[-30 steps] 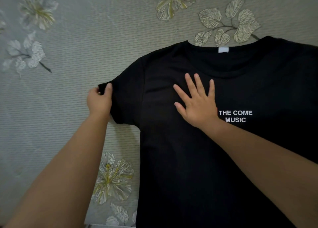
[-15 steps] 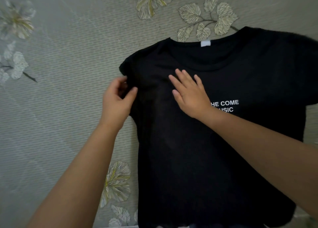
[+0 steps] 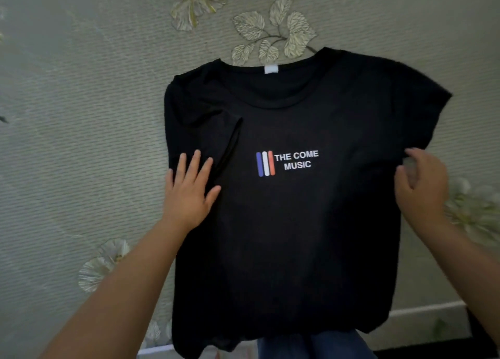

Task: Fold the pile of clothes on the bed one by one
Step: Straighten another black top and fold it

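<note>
Folding a black T-shirt point(image 3: 297, 223) spread front-up on the flower-print bed cover point(image 3: 81, 115), a person rests the flat, straight-fingered left hand point(image 3: 189, 193) on the tucked-in sleeve; the right hand point(image 3: 420, 188) curls at the other sleeve, best drawn straight in to match; motion blur hides whether those fingers pinch cloth; the hem runs off the near edge, where something blue point(image 3: 311, 345) peeks out
</note>
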